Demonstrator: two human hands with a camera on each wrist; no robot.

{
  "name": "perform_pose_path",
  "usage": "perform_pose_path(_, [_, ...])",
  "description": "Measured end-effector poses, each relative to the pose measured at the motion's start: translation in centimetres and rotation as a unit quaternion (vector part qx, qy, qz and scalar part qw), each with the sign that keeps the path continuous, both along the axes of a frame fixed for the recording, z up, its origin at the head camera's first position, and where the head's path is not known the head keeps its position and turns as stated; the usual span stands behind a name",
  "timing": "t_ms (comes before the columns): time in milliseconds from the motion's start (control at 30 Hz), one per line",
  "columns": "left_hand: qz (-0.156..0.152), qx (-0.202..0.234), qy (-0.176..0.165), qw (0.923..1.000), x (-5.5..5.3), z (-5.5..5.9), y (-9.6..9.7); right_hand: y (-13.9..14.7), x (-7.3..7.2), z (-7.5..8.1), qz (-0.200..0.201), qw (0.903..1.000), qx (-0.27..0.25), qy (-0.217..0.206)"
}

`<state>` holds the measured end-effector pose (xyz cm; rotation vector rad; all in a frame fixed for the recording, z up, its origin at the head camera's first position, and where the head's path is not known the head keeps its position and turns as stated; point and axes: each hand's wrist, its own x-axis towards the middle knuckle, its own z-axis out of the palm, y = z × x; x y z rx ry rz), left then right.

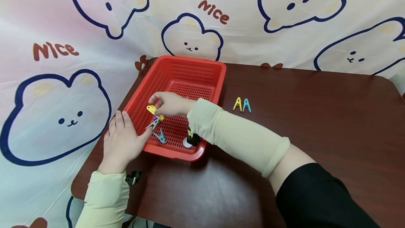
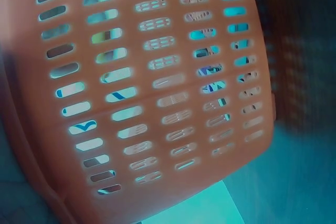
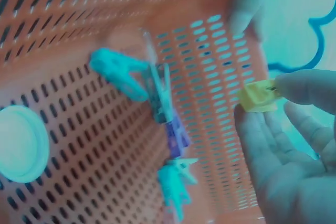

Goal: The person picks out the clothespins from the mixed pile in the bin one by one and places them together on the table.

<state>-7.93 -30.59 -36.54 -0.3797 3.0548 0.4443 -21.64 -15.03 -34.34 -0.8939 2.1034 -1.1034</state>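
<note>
My right hand (image 1: 172, 104) is over the left side of the red plastic basket (image 1: 139, 98). Thumb and fingers pinch a yellow clothespin (image 3: 258, 96), which also shows in the head view. Below it, on the basket floor, lie a grey clothespin (image 1: 153, 123), a blue clothespin (image 1: 160, 137) and a purple one (image 3: 177, 136). The left hand (image 1: 121, 140) rests with fairly straight fingers along the basket's left rim. Only the slotted outer wall of the basket (image 2: 173, 87) fills the left wrist view; that hand is hidden there.
A yellow clothespin (image 1: 237, 104) and a blue clothespin (image 1: 246, 105) stand side by side on the brown table (image 1: 300, 115), right of the basket. In the basket's near right corner lies a round white disc (image 1: 187, 143). A printed cloth (image 1: 240, 41) hangs behind the table.
</note>
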Motion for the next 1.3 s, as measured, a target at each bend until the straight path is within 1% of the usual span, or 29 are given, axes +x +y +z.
perform_pose_path(200, [0.0, -0.001, -0.011, 0.9999, -0.3, 0.0, 0.0, 0.8, 0.9, 2.2, -0.002, 0.9977, -0.063, -0.025])
perform_pose_path(300, [0.001, 0.001, -0.017, 0.9999, -0.2, -0.1, -0.1, 1.6, 1.3, 2.8, -0.003, 0.9966, -0.076, -0.033])
perform_pose_path(400, [0.001, 0.003, -0.021, 0.9998, -0.2, 0.1, 0.0, 2.6, 1.4, 3.2, -0.011, 0.9959, -0.079, -0.042])
perform_pose_path(533, [0.004, 0.004, -0.026, 0.9997, 0.1, 0.2, 0.1, 3.7, 1.4, 3.1, -0.025, 0.9944, -0.083, -0.06])
perform_pose_path(800, [0.006, 0.001, -0.026, 0.9996, 0.2, 0.3, 0.4, 5.4, 1.1, 2.7, -0.043, 0.9938, -0.08, -0.064])
perform_pose_path(933, [0.014, 0.002, -0.031, 0.9994, 0.4, 0.1, 0.4, 5.7, 1.0, 2.4, -0.043, 0.9927, -0.088, -0.072])
perform_pose_path(1033, [0.017, 0.002, -0.033, 0.9993, 0.4, 0.0, 0.5, 6.0, 0.9, 2.5, -0.037, 0.9907, -0.099, -0.086])
perform_pose_path(1067, [0.018, 0.003, -0.034, 0.9993, 0.4, 0.0, 0.5, 6.1, 0.9, 2.5, -0.037, 0.9881, -0.109, -0.102])
perform_pose_path(1133, [0.018, 0.002, -0.035, 0.9992, 0.4, 0.1, 0.6, 6.4, 0.7, 2.6, -0.04, 0.9775, -0.139, -0.153])
perform_pose_path(1167, [0.018, 0.001, -0.035, 0.9992, 0.3, 0.1, 0.6, 6.6, 0.6, 2.6, -0.044, 0.9699, -0.156, -0.182])
perform_pose_path(1233, [0.02, 0.002, -0.037, 0.9991, 0.3, 0.2, 0.7, 7.0, 0.3, 2.7, -0.053, 0.9507, -0.191, -0.239])
perform_pose_path(1267, [0.021, 0.002, -0.037, 0.9991, 0.3, 0.3, 0.8, 7.2, 0.2, 2.8, -0.059, 0.9407, -0.205, -0.264])
perform_pose_path(1300, [0.022, 0.001, -0.037, 0.9991, 0.2, 0.3, 0.8, 7.5, 0.1, 2.9, -0.061, 0.9342, -0.215, -0.278])
